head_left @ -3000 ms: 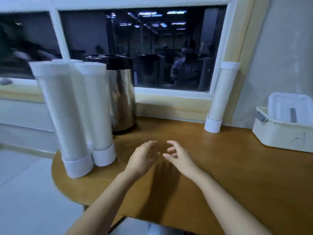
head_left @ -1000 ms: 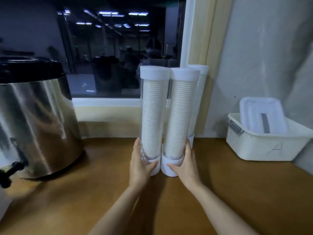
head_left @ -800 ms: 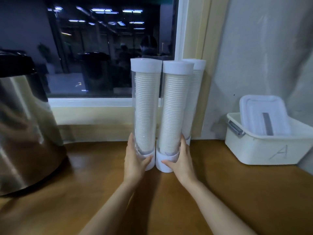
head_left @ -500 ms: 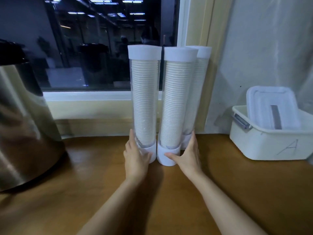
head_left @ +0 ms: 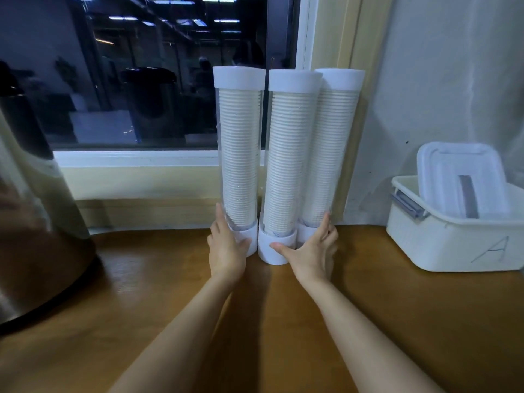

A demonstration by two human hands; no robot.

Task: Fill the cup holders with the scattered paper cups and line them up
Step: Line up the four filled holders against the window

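While all three holders stand packed with paper cups (head_left: 240,171), the step in hand looks like the lining-up. On the wooden tabletop (head_left: 397,321), the steel urn (head_left: 34,236) sits well left of the middle cup holder (head_left: 292,143), the white lidded bin (head_left: 453,245) well right. The left cup holder (head_left: 239,80) stands just beside it, the right cup holder (head_left: 337,114) slightly behind. The left hand (head_left: 226,251) presses straight fingers (head_left: 219,217) to the left base. The right hand (head_left: 312,253), fingers spread, touches the other two. Next, probably, comes nudging the bases level.
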